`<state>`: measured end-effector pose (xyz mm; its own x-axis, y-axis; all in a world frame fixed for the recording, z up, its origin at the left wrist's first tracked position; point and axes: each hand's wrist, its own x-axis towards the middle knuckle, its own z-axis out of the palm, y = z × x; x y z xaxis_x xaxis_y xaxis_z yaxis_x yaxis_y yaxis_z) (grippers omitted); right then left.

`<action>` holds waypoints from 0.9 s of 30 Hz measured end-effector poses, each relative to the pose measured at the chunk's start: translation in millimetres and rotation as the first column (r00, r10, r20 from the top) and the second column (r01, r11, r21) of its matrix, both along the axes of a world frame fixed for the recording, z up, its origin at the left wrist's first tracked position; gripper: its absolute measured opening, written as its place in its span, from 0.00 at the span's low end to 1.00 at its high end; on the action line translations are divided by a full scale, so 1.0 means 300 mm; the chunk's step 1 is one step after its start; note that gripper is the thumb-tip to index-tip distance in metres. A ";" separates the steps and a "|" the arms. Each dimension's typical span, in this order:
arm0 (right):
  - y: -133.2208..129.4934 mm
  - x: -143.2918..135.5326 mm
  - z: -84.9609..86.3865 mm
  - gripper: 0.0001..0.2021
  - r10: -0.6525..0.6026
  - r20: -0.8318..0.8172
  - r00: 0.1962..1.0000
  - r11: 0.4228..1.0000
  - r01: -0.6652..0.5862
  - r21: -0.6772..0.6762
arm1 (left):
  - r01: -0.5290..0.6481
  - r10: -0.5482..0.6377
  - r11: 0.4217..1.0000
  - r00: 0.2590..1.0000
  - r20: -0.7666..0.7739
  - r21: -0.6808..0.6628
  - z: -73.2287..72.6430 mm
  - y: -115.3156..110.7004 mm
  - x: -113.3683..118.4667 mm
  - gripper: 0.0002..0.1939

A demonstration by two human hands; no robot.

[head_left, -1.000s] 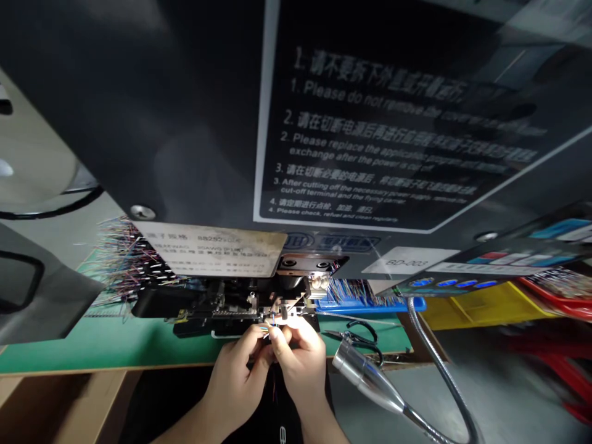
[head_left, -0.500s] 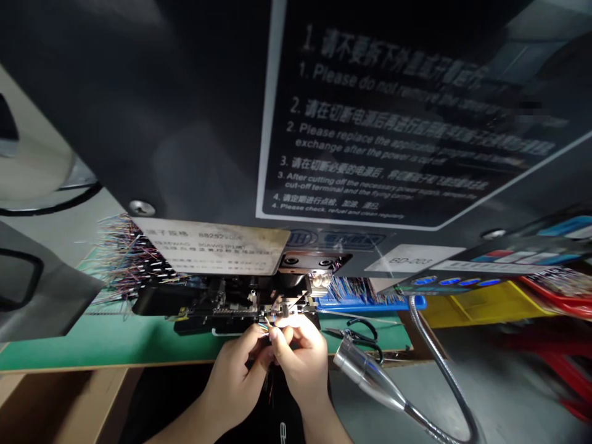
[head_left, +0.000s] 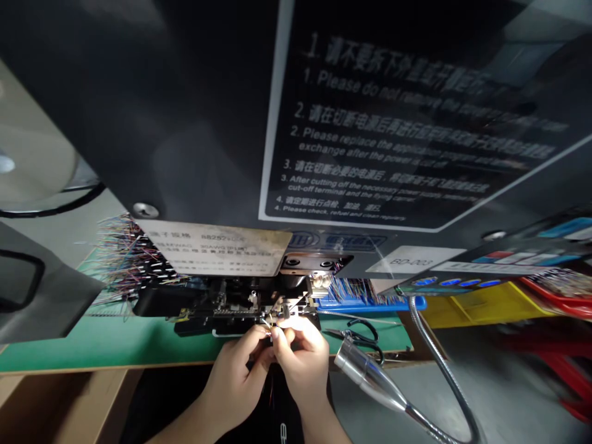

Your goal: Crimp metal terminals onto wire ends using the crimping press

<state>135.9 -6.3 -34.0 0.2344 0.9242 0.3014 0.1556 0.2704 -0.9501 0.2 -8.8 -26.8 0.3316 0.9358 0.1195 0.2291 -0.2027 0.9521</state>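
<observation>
Both my hands meet at the front of a dark machine [head_left: 185,135], under its bright work light. My left hand [head_left: 243,370] pinches thin coloured wires [head_left: 265,322] between thumb and fingertips. Close against it, my right hand [head_left: 300,357] is closed on the same wires, its fingertips lit almost white beside the machine's metal tooling [head_left: 285,308]. Loose wire ends [head_left: 271,391] hang down below the hands. The exact spot where the wire tips meet the tooling is too small and bright to make out.
On the green bench top [head_left: 152,339] lie black-handled scissors [head_left: 363,333], right of my hands. A flexible metal lamp [head_left: 370,376] reaches in from the lower right. Wire bundles [head_left: 124,265] lie back left; more fill a blue tray [head_left: 370,303]. A yellow bin [head_left: 476,305] stands right.
The wires at my fingertips have shifted slightly, with fewer coloured ends showing. Both hands stay in nearly the same place.
</observation>
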 end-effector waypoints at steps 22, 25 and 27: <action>0.001 -0.008 -0.021 0.03 0.024 -0.080 0.996 0.998 -0.029 -0.062 | -0.039 0.041 0.999 0.994 -0.102 0.024 0.016 -0.002 -0.006 0.06; 0.001 -0.006 -0.011 0.03 0.041 -0.076 0.996 0.997 -0.046 -0.056 | -0.033 0.039 0.998 0.991 -0.131 0.049 0.012 -0.004 -0.007 0.06; 0.001 -0.002 0.002 0.02 0.041 -0.039 0.998 0.998 -0.043 -0.044 | -0.022 0.028 0.999 0.989 -0.146 0.044 0.011 -0.003 -0.007 0.06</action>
